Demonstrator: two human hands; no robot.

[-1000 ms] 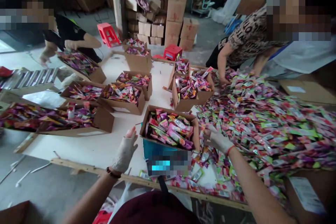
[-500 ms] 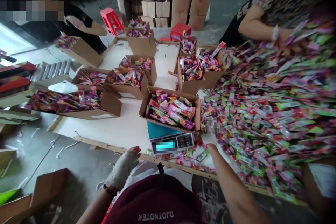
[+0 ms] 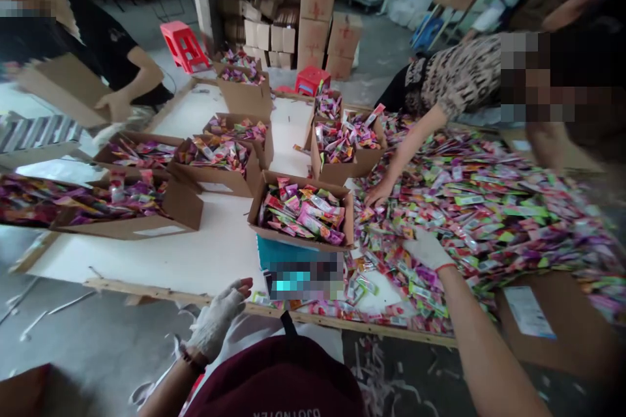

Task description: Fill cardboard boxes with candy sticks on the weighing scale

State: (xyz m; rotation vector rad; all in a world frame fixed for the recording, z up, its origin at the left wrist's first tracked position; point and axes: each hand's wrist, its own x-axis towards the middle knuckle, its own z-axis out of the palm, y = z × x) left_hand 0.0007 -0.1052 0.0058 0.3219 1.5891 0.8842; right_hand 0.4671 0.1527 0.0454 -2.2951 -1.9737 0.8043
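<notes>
The box on the scale [image 3: 299, 214] is full of bright packets. Just right of it, the right hand [image 3: 426, 249] lies flat on the packet pile [image 3: 489, 208], fingers spread, gripping nothing. The left hand [image 3: 215, 322] hangs loosely open, empty, below it.

White knit gloves cover both hands: left hand [image 3: 215, 322], right hand [image 3: 427, 248], red-trimmed cuff, dark maroon top

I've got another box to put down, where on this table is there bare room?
Bare white table lies left of the box on the scale, in front of the long box, by the left hand. A narrower strip runs between the far boxes. Crowded: the packet pile under the right hand.
</notes>
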